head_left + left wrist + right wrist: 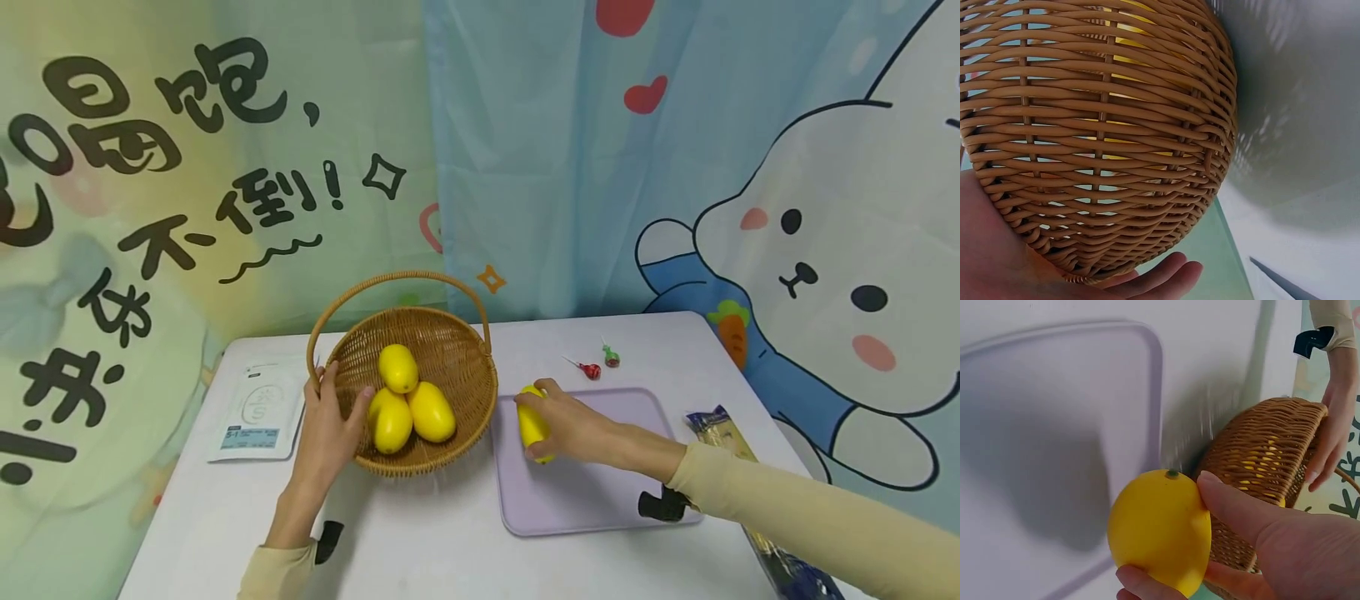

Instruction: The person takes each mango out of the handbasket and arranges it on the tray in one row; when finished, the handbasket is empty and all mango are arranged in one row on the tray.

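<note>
My left hand (pixel 330 421) holds the wicker basket (pixel 472 367) at its left side, thumb over the rim. The basket is tilted, its opening facing me. Several smooth yellow mangoes (pixel 397 368) lie in it. In the left wrist view the woven wall (pixel 1104 137) hides most of the contents; fingers (pixel 1172 278) show past its edge. My right hand (pixel 573 425) grips another yellow mango (pixel 531 425) over the left part of the lilac tray (pixel 600 500). In the right wrist view, thumb and fingers pinch this mango (pixel 1160 531), its dark stem end showing.
A white pouch (pixel 258 408) lies left of the basket. Two lollipops, one red (pixel 591 371) and one green (pixel 611 357), lie behind the tray. A long shiny package (pixel 723 433) is at the right, partly under the right sleeve. A printed curtain (pixel 517 167) hangs behind the table.
</note>
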Tool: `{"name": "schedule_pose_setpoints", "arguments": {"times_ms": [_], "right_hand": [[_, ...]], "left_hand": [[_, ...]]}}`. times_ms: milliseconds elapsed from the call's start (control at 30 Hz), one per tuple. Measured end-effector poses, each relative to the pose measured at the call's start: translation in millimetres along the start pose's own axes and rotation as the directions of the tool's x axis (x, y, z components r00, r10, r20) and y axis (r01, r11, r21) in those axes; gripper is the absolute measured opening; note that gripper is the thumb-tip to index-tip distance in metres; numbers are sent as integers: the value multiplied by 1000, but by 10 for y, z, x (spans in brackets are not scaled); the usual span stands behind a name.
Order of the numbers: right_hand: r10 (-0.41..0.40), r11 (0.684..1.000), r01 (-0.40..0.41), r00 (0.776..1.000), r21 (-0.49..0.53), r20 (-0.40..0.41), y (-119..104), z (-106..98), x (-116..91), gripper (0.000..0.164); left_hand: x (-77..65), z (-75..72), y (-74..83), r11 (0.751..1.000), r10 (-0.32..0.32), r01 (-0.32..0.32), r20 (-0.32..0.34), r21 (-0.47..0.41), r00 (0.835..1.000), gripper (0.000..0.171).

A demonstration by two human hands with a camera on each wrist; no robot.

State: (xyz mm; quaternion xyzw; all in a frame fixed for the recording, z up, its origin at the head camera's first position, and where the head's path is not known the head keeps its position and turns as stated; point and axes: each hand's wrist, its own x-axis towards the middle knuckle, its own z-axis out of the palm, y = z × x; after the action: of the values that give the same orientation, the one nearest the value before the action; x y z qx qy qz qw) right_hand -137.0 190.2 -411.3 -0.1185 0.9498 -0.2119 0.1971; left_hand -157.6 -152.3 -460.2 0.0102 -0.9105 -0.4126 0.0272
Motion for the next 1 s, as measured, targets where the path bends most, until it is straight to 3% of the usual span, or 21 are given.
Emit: {"name": "schedule_pose_setpoints", "arguments": {"times_ms": [433, 1000], "right_hand": [[-28, 999, 27, 999, 20, 33, 15, 285, 87, 69], [-85, 996, 87, 994, -32, 62, -2, 285, 115, 70]], "left_hand": [[-15, 18, -6, 1000, -6, 6, -6, -5, 1000, 79], [-14, 4, -2, 1000, 2, -2, -14, -15, 1000, 79]]}}
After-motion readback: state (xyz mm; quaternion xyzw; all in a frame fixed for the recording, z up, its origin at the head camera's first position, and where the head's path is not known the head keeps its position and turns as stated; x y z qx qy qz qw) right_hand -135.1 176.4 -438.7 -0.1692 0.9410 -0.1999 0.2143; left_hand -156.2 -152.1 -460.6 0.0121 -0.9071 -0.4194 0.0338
